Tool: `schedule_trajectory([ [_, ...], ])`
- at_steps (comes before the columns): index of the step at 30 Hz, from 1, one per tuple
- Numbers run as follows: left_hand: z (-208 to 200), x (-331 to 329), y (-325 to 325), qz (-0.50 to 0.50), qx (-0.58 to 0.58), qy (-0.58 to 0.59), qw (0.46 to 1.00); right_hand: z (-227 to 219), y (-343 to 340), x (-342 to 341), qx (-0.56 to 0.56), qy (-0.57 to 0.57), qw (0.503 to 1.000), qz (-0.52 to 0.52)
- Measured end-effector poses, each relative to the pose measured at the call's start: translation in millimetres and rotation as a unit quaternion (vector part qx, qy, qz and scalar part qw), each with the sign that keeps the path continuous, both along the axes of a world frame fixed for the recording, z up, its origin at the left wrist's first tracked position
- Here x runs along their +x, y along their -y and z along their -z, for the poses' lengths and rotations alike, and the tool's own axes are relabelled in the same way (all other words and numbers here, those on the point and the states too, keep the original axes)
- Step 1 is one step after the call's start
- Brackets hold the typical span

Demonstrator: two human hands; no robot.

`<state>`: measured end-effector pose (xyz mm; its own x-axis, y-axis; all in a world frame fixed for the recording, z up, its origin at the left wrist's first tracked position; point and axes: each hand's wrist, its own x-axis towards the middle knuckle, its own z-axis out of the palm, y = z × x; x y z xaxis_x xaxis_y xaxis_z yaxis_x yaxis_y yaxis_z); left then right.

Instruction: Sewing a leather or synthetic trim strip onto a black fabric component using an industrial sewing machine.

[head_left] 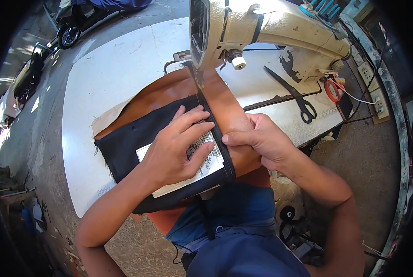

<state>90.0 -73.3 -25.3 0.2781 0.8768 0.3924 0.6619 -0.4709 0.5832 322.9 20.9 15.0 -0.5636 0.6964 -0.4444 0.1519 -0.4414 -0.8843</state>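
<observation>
A: Your left hand (176, 147) is spread flat, fingers splayed across the black fabric panel (128, 143) and the white label (202, 164) stitched or lying on it. There's no closed grip here, just an open palm pressing down, likely to keep the layers from creeping.

B: And your right hand (262, 141)?

A: That one's pinching. Your thumb runs along the black piping edge (215, 134), and the curled fingers close on the tan leather piece (232, 115) right beside the seam line. It reads as a steering hold: one hand pins, the other guides the edge.

B: Where does the work sit?

A: The brown and black piece lies on the white worktop (105, 69), its far end tucked under the head of the cream sewing machine (262, 32), right at the needle area. The near end hangs off the worktop edge over your lap. I can't make out the needle itself, so I can't tell whether it's down in the material.

B: Anything else within reach?

A: Black scissors (296, 97) lie on the worktop to the right of the machine, well apart from both your hands, with something red (332, 90) near the machine's base. A motorcycle (75, 21) stands far off on the concrete floor (26, 134), upper left.
</observation>
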Motion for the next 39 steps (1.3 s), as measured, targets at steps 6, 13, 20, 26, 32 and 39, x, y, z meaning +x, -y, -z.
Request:
schedule_trajectory([
  [6,-16,11,-3,-0.005,0.02,-0.118,0.993,10,7,-2,0.36,0.177,0.913,-0.072],
  [13,-12,9,-2,-0.007,0.024,-0.143,0.989,9,24,-7,0.445,0.16,0.881,0.007],
  [20,-12,10,-1,-0.01,0.029,-0.183,0.983,12,29,11,0.52,0.181,0.831,-0.076],
  [26,-12,12,2,-0.026,0.013,-0.209,0.977,13,30,14,0.679,0.25,0.676,-0.141],
  [32,-13,10,2,-0.019,0.022,-0.189,0.982,19,33,21,0.739,0.247,0.604,-0.168],
  [39,-14,11,-1,0.013,0.028,-0.189,0.981,25,36,34,0.722,0.204,0.629,-0.205],
])
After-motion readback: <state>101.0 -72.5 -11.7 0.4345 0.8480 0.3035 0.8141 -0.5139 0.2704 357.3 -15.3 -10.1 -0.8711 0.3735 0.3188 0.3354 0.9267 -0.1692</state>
